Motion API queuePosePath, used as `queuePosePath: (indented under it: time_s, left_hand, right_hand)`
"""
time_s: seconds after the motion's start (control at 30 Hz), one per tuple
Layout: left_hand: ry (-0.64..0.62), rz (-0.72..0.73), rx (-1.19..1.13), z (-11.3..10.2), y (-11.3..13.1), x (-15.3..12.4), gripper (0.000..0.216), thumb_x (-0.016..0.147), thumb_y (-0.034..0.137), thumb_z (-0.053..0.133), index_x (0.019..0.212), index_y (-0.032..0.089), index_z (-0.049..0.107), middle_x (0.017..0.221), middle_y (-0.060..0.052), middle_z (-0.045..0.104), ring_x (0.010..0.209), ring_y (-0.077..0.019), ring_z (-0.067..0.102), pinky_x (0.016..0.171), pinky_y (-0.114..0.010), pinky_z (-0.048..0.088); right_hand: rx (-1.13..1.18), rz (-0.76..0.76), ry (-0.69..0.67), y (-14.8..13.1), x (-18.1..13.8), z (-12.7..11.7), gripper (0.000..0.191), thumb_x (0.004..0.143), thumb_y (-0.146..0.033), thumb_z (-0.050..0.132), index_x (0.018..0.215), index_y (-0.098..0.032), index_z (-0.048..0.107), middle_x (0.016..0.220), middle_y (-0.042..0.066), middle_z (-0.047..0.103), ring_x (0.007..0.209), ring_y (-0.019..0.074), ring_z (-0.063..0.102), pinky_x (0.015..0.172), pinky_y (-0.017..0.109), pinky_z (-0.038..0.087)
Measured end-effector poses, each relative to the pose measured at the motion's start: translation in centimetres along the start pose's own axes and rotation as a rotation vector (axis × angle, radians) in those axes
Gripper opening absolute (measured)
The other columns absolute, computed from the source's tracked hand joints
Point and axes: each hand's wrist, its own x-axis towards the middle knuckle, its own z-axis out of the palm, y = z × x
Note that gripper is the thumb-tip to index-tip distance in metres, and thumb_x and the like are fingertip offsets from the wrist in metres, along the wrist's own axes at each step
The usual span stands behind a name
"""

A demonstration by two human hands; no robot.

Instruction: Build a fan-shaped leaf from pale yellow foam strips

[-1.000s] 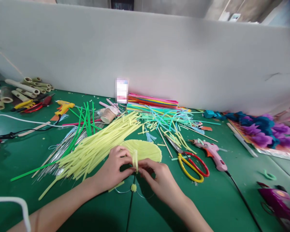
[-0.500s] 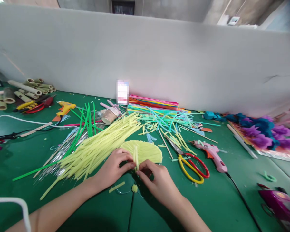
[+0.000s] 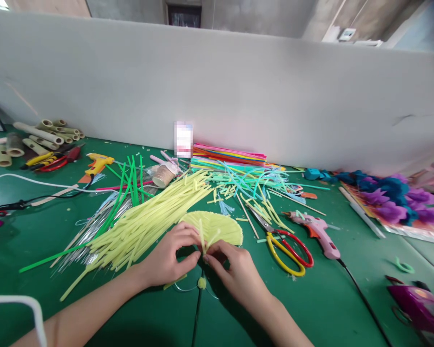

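A short pale yellow pipe cleaner [image 3: 202, 233] is bent into a narrow V, its two ends pointing up and apart. At the bottom of the V, my right hand [image 3: 235, 262] pinches it between thumb and forefinger. My left hand [image 3: 175, 253] is close against its left side, fingers curled, the thumb apart from the forefinger; whether a fingertip touches it is hard to see. Just behind the hands lies a flat leaf shape [image 3: 226, 226] made of pale yellow pipe cleaners. A small yellow ball [image 3: 201, 283] with a thin pale loop rests below them.
Yellow pipe cleaners [image 3: 148, 217] lie in a large bundle to the left. Scissors [image 3: 287, 250] and a pink glue gun [image 3: 320, 231] are at the right. A yellow glue gun [image 3: 97, 164] and bamboo tubes [image 3: 45, 135] sit far left. A white partition [image 3: 217, 82] stands behind.
The two pipe cleaner legs, side by side before, now spread into a V. My left thumb has moved down and away from the forefinger, while my right hand keeps its pinch.
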Motion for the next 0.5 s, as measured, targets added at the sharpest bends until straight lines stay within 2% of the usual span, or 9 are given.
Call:
queuePosePath:
  time_s: [0.1,0.2,0.33,0.4,0.5]
  left_hand:
    - [0.027,-0.002,0.018,0.1,0.0,0.1,0.008,0.086,0.023,0.062,0.088,0.018,0.068,0.087,-0.004,0.068,0.098,-0.0212,0.057,0.091,-0.034,0.046]
    - [0.076,-0.051,0.018,0.4,-0.5,0.2,0.013,0.088,0.028,0.062,0.083,0.019,0.069,0.087,-0.004,0.068,0.097,-0.0203,0.059,0.089,-0.032,0.046]
    - [0.084,-0.057,0.014,0.5,-1.0,0.1,0.012,0.088,0.029,0.063,0.088,0.021,0.071,0.093,-0.004,0.07,0.099,-0.0204,0.06,0.091,-0.033,0.045]
    - [0.086,-0.061,0.011,0.6,-1.0,0.0,0.012,0.087,0.031,0.064,0.089,0.021,0.072,0.095,-0.005,0.071,0.1,-0.021,0.06,0.091,-0.034,0.046]
    - [0.098,-0.07,-0.003,0.7,-0.9,-0.1,0.014,0.087,0.032,0.064,0.087,0.02,0.072,0.095,-0.006,0.072,0.099,-0.0223,0.061,0.089,-0.035,0.047]
  right_hand:
    - [0.013,0.016,0.02,0.1,-0.1,0.3,0.007,0.09,-0.023,0.056,0.085,-0.021,0.06,0.075,0.0,0.067,0.067,0.0155,0.062,0.063,0.024,0.045]
    - [0.057,0.016,0.048,0.1,-0.2,0.6,0.003,0.089,-0.024,0.057,0.088,-0.021,0.058,0.075,0.0,0.066,0.067,0.0148,0.062,0.063,0.024,0.046]
    - [0.147,-0.002,0.16,-0.1,-0.2,0.7,0.023,0.085,-0.026,0.063,0.106,-0.021,0.055,0.088,0.001,0.064,0.069,0.0135,0.061,0.065,0.024,0.05]
    - [0.126,-0.048,0.218,-0.3,-0.1,0.5,0.03,0.086,-0.028,0.064,0.114,-0.022,0.056,0.087,0.001,0.061,0.067,0.0133,0.058,0.064,0.025,0.049]
    - [0.101,-0.143,0.239,-0.7,-0.2,0.4,0.018,0.088,-0.026,0.062,0.105,-0.023,0.065,0.078,0.001,0.057,0.066,0.0136,0.054,0.061,0.024,0.047]
